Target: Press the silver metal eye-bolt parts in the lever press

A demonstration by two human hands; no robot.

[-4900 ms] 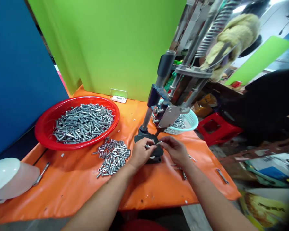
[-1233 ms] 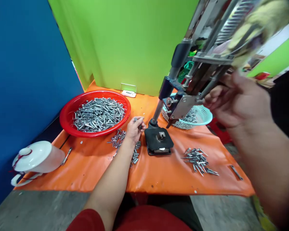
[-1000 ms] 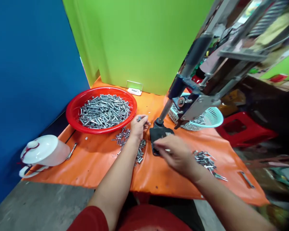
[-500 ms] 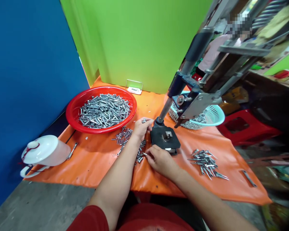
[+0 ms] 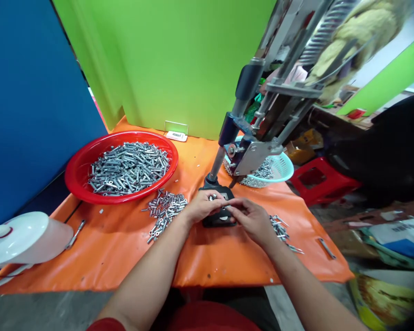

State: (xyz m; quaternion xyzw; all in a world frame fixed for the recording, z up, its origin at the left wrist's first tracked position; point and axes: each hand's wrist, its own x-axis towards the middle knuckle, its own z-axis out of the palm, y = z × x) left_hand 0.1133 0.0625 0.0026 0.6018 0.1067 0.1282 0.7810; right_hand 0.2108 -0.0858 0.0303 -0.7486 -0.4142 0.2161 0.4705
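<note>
My left hand [image 5: 207,205] is closed, with small shiny metal sleeves [image 5: 212,197] showing between its curled fingers. My right hand [image 5: 251,219] is pinched, its fingertips meeting those of the left over the black base of the hand press [image 5: 212,223]. A small metal piece shows between the fingertips, mostly hidden. To the left of the hands lies a loose pile of small metal sleeves and ring-ended pieces [image 5: 165,209]. Beyond my right hand is a pile of longer, thin-ended metal parts [image 5: 279,228], partly covered by the hand.
A red basin [image 5: 72,179] full of metal parts stands at left. Behind the press column [image 5: 219,161] is a pale blue basket [image 5: 284,168] of parts. A white lidded jug [image 5: 24,239] and wrenches [image 5: 327,248] lie near the table's edges. A red stool [image 5: 326,179] stands right.
My right hand has lifted from beside the loose pile, with a small ring-ended piece, to meet my left hand over the press base. The view has swung to the right.
</note>
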